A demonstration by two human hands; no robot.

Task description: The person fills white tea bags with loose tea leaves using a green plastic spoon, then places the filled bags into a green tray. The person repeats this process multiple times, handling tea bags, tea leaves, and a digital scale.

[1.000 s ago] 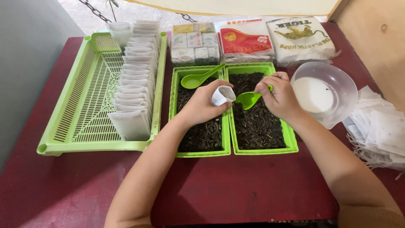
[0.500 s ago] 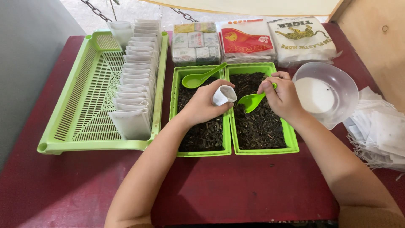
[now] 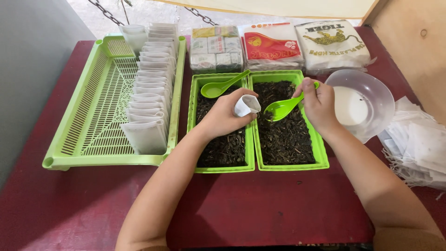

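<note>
Left hand: fingers of the left hand (image 3: 222, 116) are curled shut around a small white paper pouch (image 3: 245, 105), whose open mouth faces the right hand.
Right hand: the right hand (image 3: 319, 104) is pinched closed on the handle of a green plastic spoon (image 3: 284, 106); the spoon's bowl points toward the pouch and stops just short of it.
Below the right hand: a green tray (image 3: 320, 151) of dark loose tea leaves (image 3: 283, 135) lies under the spoon; the bowl hovers over the leaves.
Below the left hand: a second green tray (image 3: 191, 111), also filled with dark leaves, sits side by side with the first, their walls touching. The pouch is above the seam between the two.
Just beyond the left hand: a second green spoon (image 3: 222, 86) rests across the far end of that tray.
Outward of the right hand: a clear plastic bowl (image 3: 367, 93) with white contents stands just beside the tray; farther out, a loose heap of white empty pouches (image 3: 418, 148).
Outward of the left hand: a large green slotted basket (image 3: 93, 111) holds a row of upright white filled pouches (image 3: 147, 93).
Beyond both hands: printed packages (image 3: 274, 44) lie in a line along the far edge of the dark red table (image 3: 260, 209).
</note>
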